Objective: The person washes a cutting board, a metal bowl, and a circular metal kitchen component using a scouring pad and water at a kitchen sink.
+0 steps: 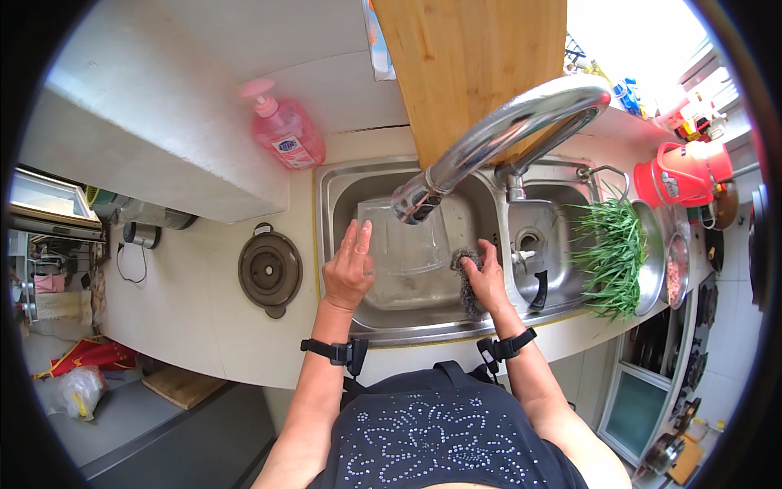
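A clear plastic container [406, 244] lies in the larger basin of the stainless steel sink [397, 333], partly covered by the faucet head. My left hand [348, 269] is held over that basin's left side, near the container, with fingers extended and nothing in it. Over on the basin's right side, my right hand [489, 281] grips a grey steel-wool scourer [467, 284] between thumb and fingers. Part of the scourer hangs down below the thumb. The chrome faucet [501, 128] arches above the basin, and no running water shows.
A brown round lid [269, 270] rests on the counter at left. Behind it stands a pink soap pump bottle [290, 134]. Green leafy stalks [611, 253] overhang the small basin from a metal bowl [652, 263]. A wooden board [476, 61] stands behind the sink.
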Demonstrator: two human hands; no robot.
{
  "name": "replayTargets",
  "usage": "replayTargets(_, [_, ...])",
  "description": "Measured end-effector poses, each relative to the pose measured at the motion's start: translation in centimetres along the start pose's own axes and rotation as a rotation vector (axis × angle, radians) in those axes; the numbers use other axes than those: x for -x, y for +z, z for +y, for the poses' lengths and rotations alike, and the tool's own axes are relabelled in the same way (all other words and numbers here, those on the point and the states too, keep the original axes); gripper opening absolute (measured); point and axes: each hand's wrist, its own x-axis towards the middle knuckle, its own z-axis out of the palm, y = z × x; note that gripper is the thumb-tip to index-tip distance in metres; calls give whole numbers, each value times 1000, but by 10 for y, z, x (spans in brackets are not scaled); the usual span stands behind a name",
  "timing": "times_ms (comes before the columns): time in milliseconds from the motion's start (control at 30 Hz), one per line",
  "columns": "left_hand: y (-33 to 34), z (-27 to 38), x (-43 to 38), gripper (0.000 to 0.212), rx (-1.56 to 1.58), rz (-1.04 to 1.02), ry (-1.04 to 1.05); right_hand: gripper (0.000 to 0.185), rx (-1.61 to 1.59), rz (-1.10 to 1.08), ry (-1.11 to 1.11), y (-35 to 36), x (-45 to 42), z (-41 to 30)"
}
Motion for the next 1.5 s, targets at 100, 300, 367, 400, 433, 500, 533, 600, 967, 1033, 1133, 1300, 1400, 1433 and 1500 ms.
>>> replayTargets(100, [-4,11,-2,63,54,-9,-30,65,-59,87,-19,-10,-6,-3])
replayTargets(300, [26,15,33,55,625,-274,-822,87,-80,380,-18,-38,-39,-16])
replayTargets(367, [34,21,35,58,817,-420,-1184,89,-64,461,27,-53,-52,-12])
replayTargets(400, [47,17,48,53,939,-389,-1354,89,-94,477,46,-56,-59,-11])
replayTargets(433, [55,15,56,49,1062,-354,-1527,90,-120,491,67,-58,-65,-11])
replayTargets(500, [72,15,67,43,1044,-356,-1666,91,-100,563,80,-63,-78,6])
replayTargets(533, [75,14,69,37,1020,-349,-1802,92,-117,571,95,-69,-80,6])
replayTargets(600, [78,12,73,33,1024,-361,-1811,83,-86,622,22,-73,-82,4])
replayTargets(967, [95,-20,114,41,537,-363,-1448,64,-190,519,-3,-59,-39,-10])
replayTargets(1033, [79,-22,97,38,672,-137,-1212,55,-253,534,41,-48,-27,-6])
replayTargets(1133, [40,-6,35,23,919,-203,-1178,27,-698,179,4,-13,-17,0])
replayTargets(1300, [-6,19,-42,17,1262,-388,-1008,29,-1184,-360,363,25,-3,-46])
replayTargets(1400, [-7,18,-44,36,1289,-352,-804,39,-1329,-525,356,37,-3,-69])
replayTargets(1433, [-4,18,-41,36,1287,-348,-795,42,-1371,-599,341,38,-2,-78])
replayTargets(1500, [5,22,-37,48,906,-365,-479,48,-1404,-647,342,37,-1,-93])
